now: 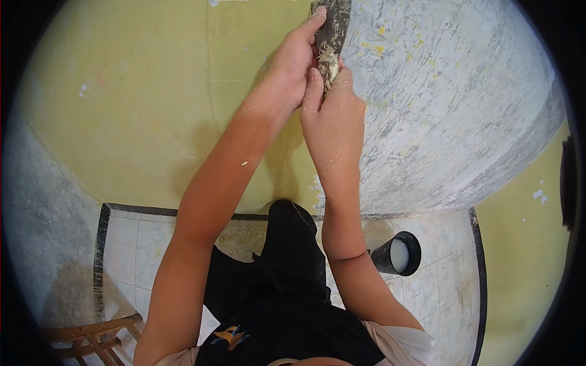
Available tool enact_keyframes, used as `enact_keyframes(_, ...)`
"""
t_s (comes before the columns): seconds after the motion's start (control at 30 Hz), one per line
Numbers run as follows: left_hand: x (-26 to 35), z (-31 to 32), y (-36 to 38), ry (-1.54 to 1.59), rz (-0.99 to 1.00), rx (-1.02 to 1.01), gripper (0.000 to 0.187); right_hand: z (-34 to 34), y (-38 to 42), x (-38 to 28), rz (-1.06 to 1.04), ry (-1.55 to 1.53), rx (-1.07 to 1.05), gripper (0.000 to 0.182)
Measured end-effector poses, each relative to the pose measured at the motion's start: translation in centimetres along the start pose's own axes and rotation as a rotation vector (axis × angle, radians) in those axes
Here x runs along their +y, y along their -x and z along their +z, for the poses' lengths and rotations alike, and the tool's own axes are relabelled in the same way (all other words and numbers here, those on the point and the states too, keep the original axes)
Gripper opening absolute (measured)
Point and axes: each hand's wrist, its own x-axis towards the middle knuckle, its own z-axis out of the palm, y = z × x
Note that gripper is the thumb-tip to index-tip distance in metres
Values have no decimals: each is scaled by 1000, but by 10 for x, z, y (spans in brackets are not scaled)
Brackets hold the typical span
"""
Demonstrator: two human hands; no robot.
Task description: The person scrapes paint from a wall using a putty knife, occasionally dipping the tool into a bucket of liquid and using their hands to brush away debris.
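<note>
Left hand (pixel 293 61) closed at the blade (pixel 336 24), right hand (pixel 336 116) round the handle (pixel 329 64), both together on the flecked scraper (pixel 334 38) where yellow paint (pixel 152 97) meets stripped wall (pixel 427 110); scraping apparently in hand, next stroke calling for flat contact, steady pressure.

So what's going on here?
Someone is holding a scraper, flecked with pale bits, in both hands: the left hand higher up, the right hand at the lower end. The wall ahead is yellowish on the left, patchy grey on the right. A black bucket of whitish stuff stands on the tiled floor.
</note>
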Motion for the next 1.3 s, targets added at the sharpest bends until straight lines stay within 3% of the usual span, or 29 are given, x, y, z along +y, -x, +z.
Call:
enact_keyframes(0.17,-2,-6,-17,-55,21,-3,47,-1,-10,4,-17,-111,8,37)
enact_keyframes(0.27,-3,2,-10,66,52,23,47,3,-7,6,-45,-185,23,35)
enact_keyframes(0.37,-12,-16,-13,-13,76,80,36,17,-1,19,-56,-265,49,32)
enact_keyframes(0.47,-18,-21,-7,-184,153,210,35,30,4,37,-126,-423,69,30)
enact_keyframes(0.53,-18,-28,-11,-398,239,217,36,32,5,38,117,-733,-106,26)
enact_keyframes(0.57,-17,-31,-14,-401,239,216,36,27,5,38,116,-736,-104,26)
enact_keyframes(0.63,-12,-32,-16,-572,253,229,38,8,3,30,320,-950,-311,23)
enact_keyframes(0.87,10,-20,-17,-683,262,200,47,14,0,17,359,-1158,-271,22)
enact_keyframes(1.03,32,-3,-29,-1181,421,349,48,22,-19,9,288,-1269,-262,27)
enact_keyframes(1.17,20,-10,-27,-1014,528,353,51,19,-13,15,307,-1300,-280,26)
enact_keyframes(1.23,14,-19,-20,-1041,349,349,49,15,0,20,351,-1227,-334,26)
enact_keyframes(1.3,6,-20,-10,-918,313,327,48,13,8,21,373,-1213,-347,28)
